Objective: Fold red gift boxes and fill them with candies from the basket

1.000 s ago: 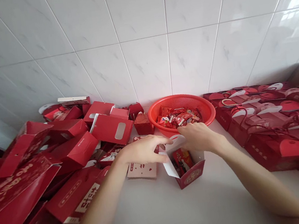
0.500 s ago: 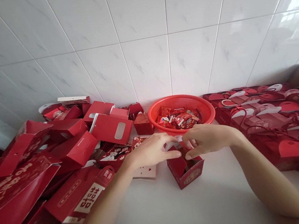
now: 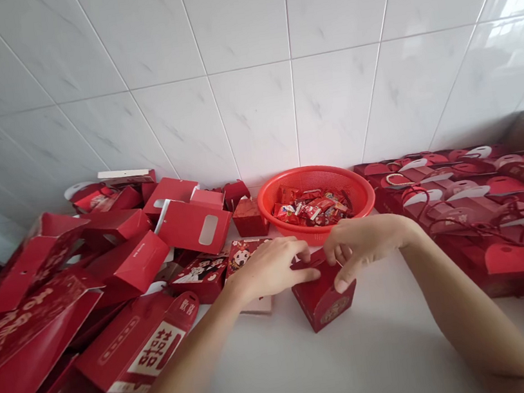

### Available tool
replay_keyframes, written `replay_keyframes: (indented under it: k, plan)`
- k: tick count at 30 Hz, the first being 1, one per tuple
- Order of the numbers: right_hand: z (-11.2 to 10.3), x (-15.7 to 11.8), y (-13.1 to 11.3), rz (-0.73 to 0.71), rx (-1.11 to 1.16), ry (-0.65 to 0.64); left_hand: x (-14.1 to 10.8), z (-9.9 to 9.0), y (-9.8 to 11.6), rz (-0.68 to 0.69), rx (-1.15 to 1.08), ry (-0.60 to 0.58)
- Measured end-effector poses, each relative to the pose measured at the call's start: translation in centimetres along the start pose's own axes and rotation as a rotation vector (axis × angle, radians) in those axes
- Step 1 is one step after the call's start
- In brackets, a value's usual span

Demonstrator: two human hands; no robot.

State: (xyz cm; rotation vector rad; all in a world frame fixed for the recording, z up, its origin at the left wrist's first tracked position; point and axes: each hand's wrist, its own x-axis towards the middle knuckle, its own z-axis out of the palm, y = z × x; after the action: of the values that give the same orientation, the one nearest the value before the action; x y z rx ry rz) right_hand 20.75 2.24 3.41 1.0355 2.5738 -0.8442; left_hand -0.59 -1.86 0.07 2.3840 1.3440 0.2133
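A small dark red box (image 3: 328,301) stands on the white table in front of me, its top flaps folded inward and its inside hidden. My left hand (image 3: 276,266) rests at the box's upper left, thumb and fingers bent over the top edge. On the other side, my right hand (image 3: 364,247) has its thumb on the right edge and its fingers curled over the top. Just behind both hands is an orange-red plastic basket (image 3: 364,198) with wrapped sweets (image 3: 310,208) in it.
Red boxes (image 3: 125,264) lie heaped on the left. Rows of closed red boxes (image 3: 487,236) with cord handles fill the right. A small red box (image 3: 249,216) stands left of the basket. White tiled wall (image 3: 255,113) rises behind.
The box's top flaps, open before with the inside showing, are now folded over. My hands have shifted slightly, the fingers now lying over the folded top.
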Motion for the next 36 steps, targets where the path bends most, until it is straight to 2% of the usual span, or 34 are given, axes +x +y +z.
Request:
replay_keyframes:
  k: [2,6,9,13,19,26,31,36]
  plan:
    - [0.1,0.2,-0.3,0.052,-0.050,0.002,-0.1,-0.2,0.0,0.015,-0.002,-0.022]
    - [0.6,1.0,-0.8,0.211,-0.279,0.099,-0.5,-0.3,0.0,-0.029,-0.031,-0.130]
    - [1.0,1.2,-1.1,0.233,-0.315,0.111,-0.6,-0.1,0.0,-0.074,-0.012,-0.181]
    - [1.3,0.2,-2.0,0.236,-0.288,0.165,-0.7,0.1,0.2,-0.078,-0.016,-0.175]
    - [3.2,0.0,-4.6,0.126,-0.275,0.271,-0.8,0.3,0.5,-0.060,-0.077,-0.123]
    - [5.8,0.9,-7.4,0.284,-0.326,0.352,-0.7,0.5,0.4,-0.070,-0.065,-0.087]
    - [6.9,0.8,-7.5,0.329,-0.293,0.440,-0.7,0.4,0.2,-0.034,-0.058,-0.106]
    - [7.8,0.7,-7.3,0.340,-0.229,0.504,-1.2,-0.5,0.4,-0.019,-0.076,-0.161]
